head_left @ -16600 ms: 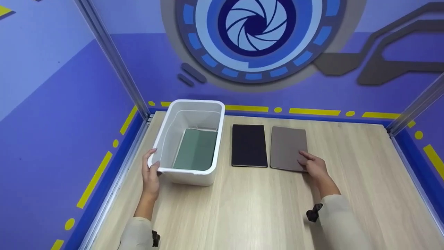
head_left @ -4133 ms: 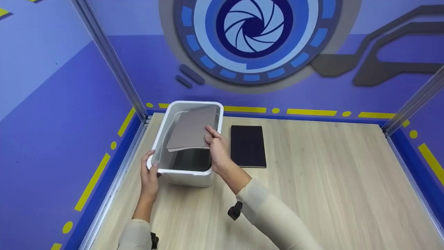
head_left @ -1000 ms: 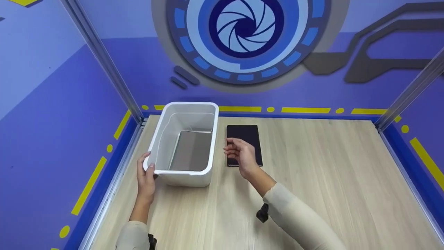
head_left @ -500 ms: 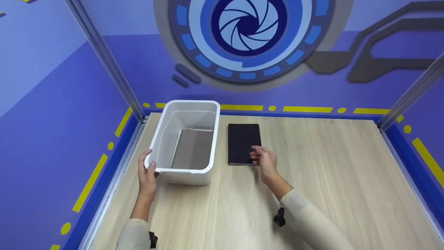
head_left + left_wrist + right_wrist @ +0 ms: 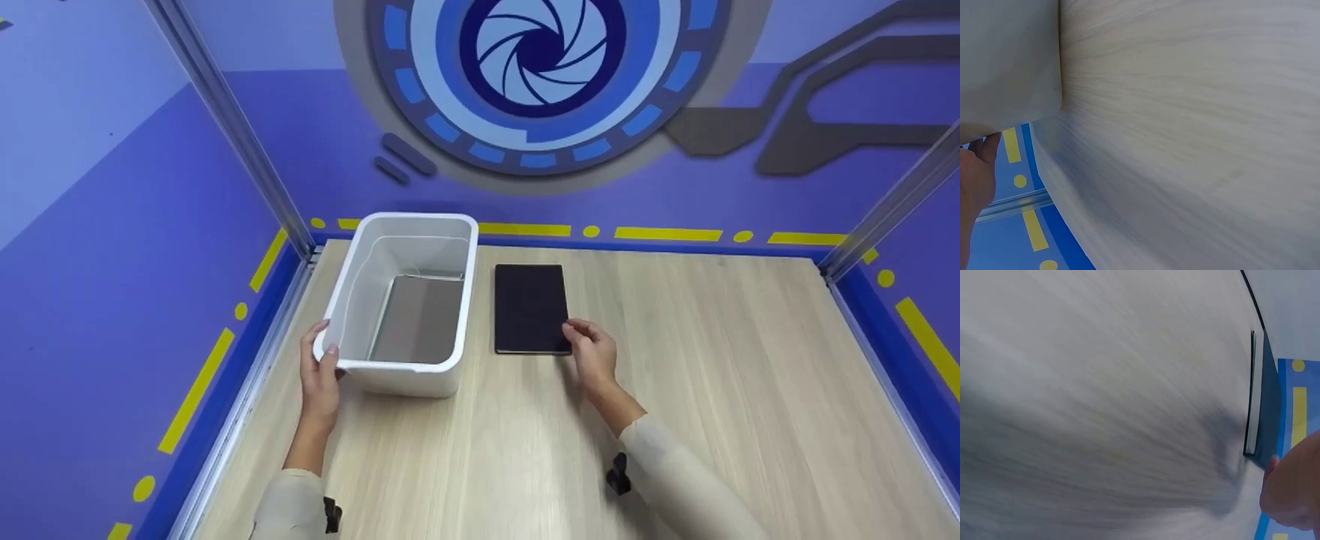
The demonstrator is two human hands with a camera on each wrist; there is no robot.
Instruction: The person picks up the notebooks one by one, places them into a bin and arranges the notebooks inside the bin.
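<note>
A black notebook (image 5: 531,307) lies flat on the table, right of a white plastic bin (image 5: 415,381). My right hand (image 5: 596,358) is at the notebook's near right corner, its loosely bent fingertips right at the edge. In the right wrist view, the notebook's page edge (image 5: 1255,394) faces the camera and the fingertip (image 5: 1272,464) shows beside its corner. With my left hand (image 5: 321,382) I hold the bin's near left corner, thumb over the rim and fingers outside. A brown-grey notebook (image 5: 420,319) lies flat at the bottom of the bin.
The wood-grain table (image 5: 712,390) is bounded by a blue printed back wall (image 5: 675,202) and side walls with metal posts (image 5: 232,127) at the corners. The bin stands close to the back left corner.
The brown-grey notebook went from the table into the bin, over the green one seen there earlier. My right hand then moved from over the black notebook to its right edge. The left hand stayed.
</note>
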